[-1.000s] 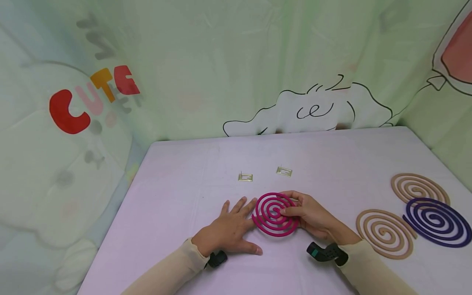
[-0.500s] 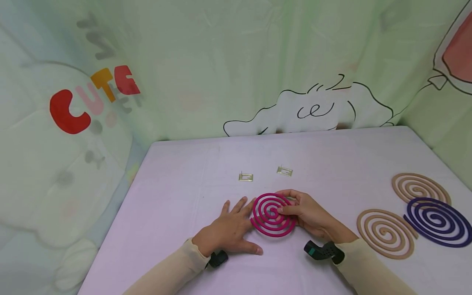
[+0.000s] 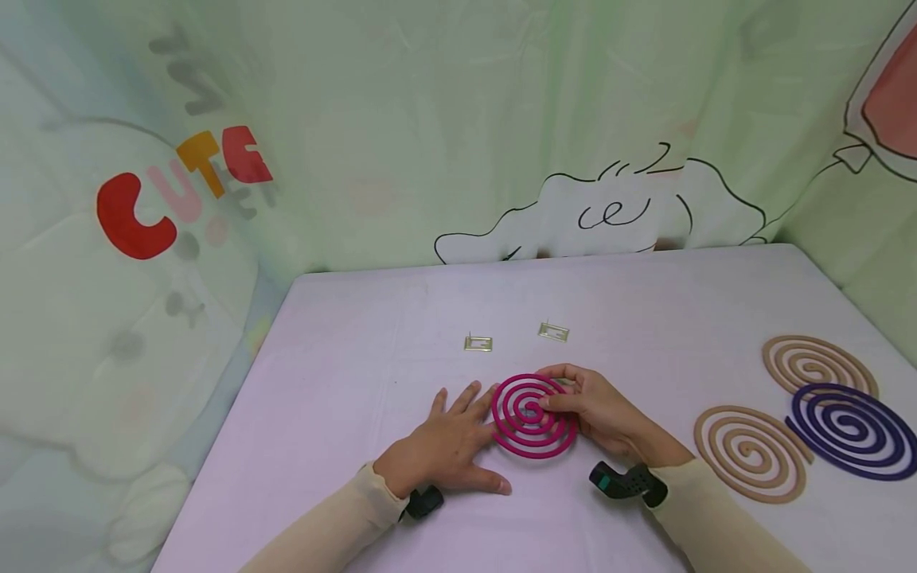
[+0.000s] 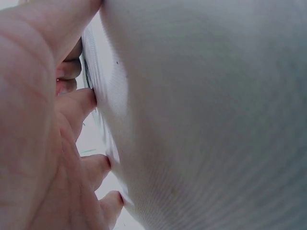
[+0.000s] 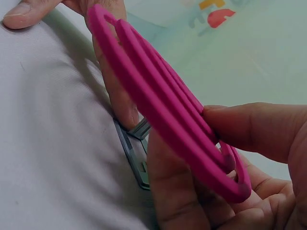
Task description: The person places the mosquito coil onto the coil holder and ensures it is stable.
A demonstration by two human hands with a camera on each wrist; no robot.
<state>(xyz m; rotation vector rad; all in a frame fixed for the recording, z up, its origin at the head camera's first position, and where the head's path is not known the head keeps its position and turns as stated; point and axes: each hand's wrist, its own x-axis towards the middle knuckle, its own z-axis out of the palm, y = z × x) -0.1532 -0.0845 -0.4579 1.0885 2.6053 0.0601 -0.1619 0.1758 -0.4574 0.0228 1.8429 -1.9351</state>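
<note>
A pink mosquito coil (image 3: 532, 407) is in my right hand (image 3: 609, 415), pinched between the thumb on top and the fingers underneath. In the right wrist view the coil (image 5: 148, 108) tilts above the tablecloth. Under it lies a flat metal coil stand (image 5: 127, 147) with a raised strip, partly hidden by the coil and fingers. My left hand (image 3: 447, 446) rests on the table with its fingers spread, palm down. One left fingertip (image 5: 128, 117) touches the stand. The left wrist view shows the fingertips (image 4: 103, 165) against the cloth.
Two metal stands (image 3: 478, 343) (image 3: 554, 332) with small upright prongs lie beyond the hands. To the right are two tan coils (image 3: 750, 454) (image 3: 813, 368) and a dark purple coil (image 3: 850, 422), which overlaps the farther tan one. A printed curtain (image 3: 401, 159) hangs behind the table.
My right hand has shifted slightly left with the pink coil, mostly in the first half second. My left hand stays in place.
</note>
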